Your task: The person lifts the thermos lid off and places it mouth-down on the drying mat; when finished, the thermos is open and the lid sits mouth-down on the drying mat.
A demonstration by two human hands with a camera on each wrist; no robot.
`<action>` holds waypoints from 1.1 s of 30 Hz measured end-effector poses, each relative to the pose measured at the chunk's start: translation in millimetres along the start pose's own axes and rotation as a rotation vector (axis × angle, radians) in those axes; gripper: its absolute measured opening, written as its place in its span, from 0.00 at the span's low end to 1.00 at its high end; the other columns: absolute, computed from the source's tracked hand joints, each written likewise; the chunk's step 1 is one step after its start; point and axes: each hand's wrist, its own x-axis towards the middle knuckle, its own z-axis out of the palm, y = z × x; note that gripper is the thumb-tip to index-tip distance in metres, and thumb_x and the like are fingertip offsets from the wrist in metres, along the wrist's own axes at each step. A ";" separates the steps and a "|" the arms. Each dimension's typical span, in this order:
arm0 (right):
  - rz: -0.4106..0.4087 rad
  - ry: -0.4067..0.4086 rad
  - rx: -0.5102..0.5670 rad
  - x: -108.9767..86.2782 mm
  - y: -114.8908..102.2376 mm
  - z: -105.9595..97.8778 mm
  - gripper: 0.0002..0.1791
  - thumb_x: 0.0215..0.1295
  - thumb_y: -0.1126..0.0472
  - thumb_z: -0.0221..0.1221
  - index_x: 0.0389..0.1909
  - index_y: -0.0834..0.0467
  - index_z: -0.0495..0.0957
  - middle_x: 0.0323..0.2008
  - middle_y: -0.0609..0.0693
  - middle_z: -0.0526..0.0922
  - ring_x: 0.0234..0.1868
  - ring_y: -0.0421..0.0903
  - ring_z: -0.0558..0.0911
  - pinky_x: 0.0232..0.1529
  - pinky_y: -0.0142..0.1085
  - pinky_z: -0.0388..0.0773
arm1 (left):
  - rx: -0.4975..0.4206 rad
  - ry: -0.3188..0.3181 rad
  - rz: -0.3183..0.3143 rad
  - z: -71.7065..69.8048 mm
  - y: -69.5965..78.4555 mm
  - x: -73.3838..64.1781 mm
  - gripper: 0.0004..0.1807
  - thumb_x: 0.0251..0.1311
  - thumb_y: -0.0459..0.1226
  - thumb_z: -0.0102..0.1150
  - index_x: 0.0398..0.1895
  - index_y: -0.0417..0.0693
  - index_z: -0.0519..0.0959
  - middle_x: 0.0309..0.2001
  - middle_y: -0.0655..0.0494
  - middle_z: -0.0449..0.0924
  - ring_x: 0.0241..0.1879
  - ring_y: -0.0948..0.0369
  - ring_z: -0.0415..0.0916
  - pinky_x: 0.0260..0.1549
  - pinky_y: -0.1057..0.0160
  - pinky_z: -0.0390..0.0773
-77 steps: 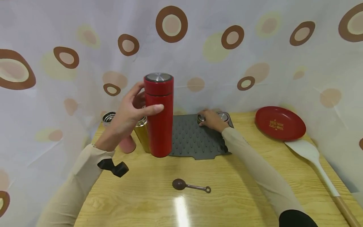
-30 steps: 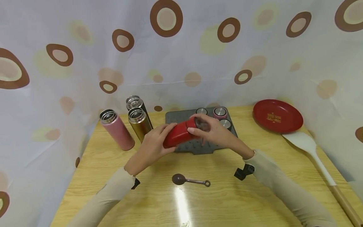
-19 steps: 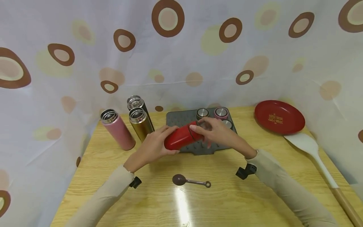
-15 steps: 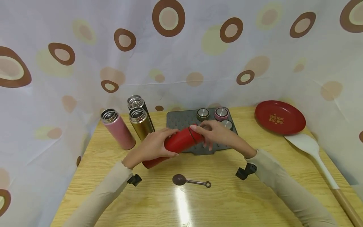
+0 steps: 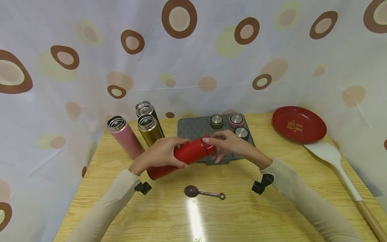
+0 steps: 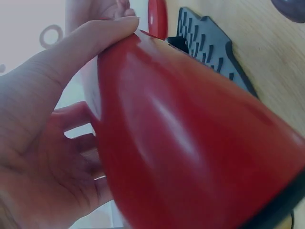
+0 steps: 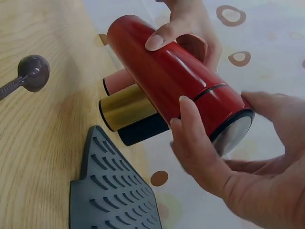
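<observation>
My left hand grips the body of a red thermos that lies tilted in the air, its base low at the left and its capped end higher at the right. The thumb and fingers of my right hand pinch the red screw cap, whose silver disc top shows in the right wrist view. A dark seam runs between cap and body, with no gap showing. In the left wrist view the red body fills much of the frame, the left thumb lying along it.
Behind the left hand stand a pink bottle, a gold bottle and a black bottle, all uncapped. Several lids sit on a grey ridged mat. A spoon, red plate and white spatula lie around.
The thermos has gone from upright in my left hand to lowered and tilted. My right hand has left a lid on the mat and come to the thermos cap.
</observation>
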 end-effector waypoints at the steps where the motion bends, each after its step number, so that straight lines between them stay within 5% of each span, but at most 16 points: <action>1: -0.026 -0.008 -0.004 -0.9 1.5 -1.3 0.34 0.75 0.50 0.61 0.70 0.70 0.69 0.53 0.69 0.84 0.41 0.60 0.90 0.42 0.52 0.89 | -0.015 -0.004 0.005 -0.5 -1.1 -0.2 0.45 0.51 0.50 0.78 0.73 0.44 0.75 0.54 0.51 0.85 0.47 0.56 0.81 0.42 0.58 0.85; 4: -0.154 -0.068 -0.028 -2.3 5.0 -6.3 0.34 0.70 0.59 0.67 0.72 0.63 0.68 0.64 0.64 0.77 0.54 0.60 0.86 0.50 0.50 0.87 | -0.100 -0.040 0.020 -0.7 -6.6 -0.8 0.44 0.52 0.50 0.78 0.73 0.44 0.75 0.55 0.51 0.84 0.48 0.56 0.81 0.43 0.59 0.85; 9: -0.330 -0.176 -0.073 0.4 10.8 -14.6 0.36 0.63 0.68 0.72 0.70 0.56 0.69 0.69 0.56 0.70 0.70 0.58 0.74 0.66 0.56 0.77 | -0.191 -0.086 0.016 0.2 -10.3 -1.4 0.41 0.52 0.52 0.77 0.71 0.47 0.77 0.52 0.54 0.85 0.46 0.58 0.83 0.41 0.59 0.86; 15: -0.272 -0.057 -0.140 2.4 11.0 -12.7 0.40 0.69 0.57 0.68 0.77 0.55 0.61 0.70 0.60 0.72 0.70 0.60 0.75 0.65 0.57 0.77 | -0.077 -0.064 -0.031 1.1 -3.4 1.4 0.41 0.52 0.55 0.76 0.69 0.50 0.79 0.50 0.55 0.85 0.44 0.59 0.82 0.40 0.59 0.84; 19: -0.178 0.034 -0.139 5.2 10.4 -8.3 0.36 0.79 0.52 0.57 0.79 0.61 0.57 0.67 0.68 0.74 0.59 0.62 0.84 0.53 0.54 0.85 | 0.002 -0.042 -0.032 0.5 0.5 3.4 0.42 0.52 0.55 0.76 0.69 0.47 0.78 0.51 0.53 0.85 0.44 0.58 0.81 0.41 0.59 0.84; 25: -0.050 -0.015 -0.058 6.5 12.9 -6.1 0.34 0.84 0.49 0.48 0.77 0.68 0.58 0.57 0.73 0.81 0.36 0.69 0.89 0.35 0.62 0.86 | 0.031 -0.034 -0.005 -2.2 2.8 5.8 0.41 0.52 0.53 0.77 0.69 0.46 0.78 0.50 0.53 0.85 0.44 0.58 0.81 0.41 0.59 0.84; 29: -0.047 -0.025 -0.022 7.4 15.0 -7.0 0.33 0.80 0.48 0.55 0.74 0.66 0.64 0.60 0.69 0.80 0.38 0.64 0.89 0.38 0.60 0.87 | 0.035 -0.037 0.002 -3.2 2.0 6.5 0.42 0.52 0.53 0.77 0.69 0.45 0.78 0.52 0.52 0.85 0.45 0.57 0.81 0.42 0.59 0.84; 33: -0.151 -0.052 0.018 9.9 19.6 -11.5 0.30 0.74 0.58 0.64 0.73 0.58 0.68 0.68 0.61 0.73 0.53 0.59 0.86 0.50 0.54 0.87 | 0.023 -0.029 -0.015 -3.7 -1.6 5.8 0.44 0.53 0.53 0.77 0.72 0.45 0.75 0.54 0.51 0.85 0.47 0.57 0.81 0.44 0.57 0.84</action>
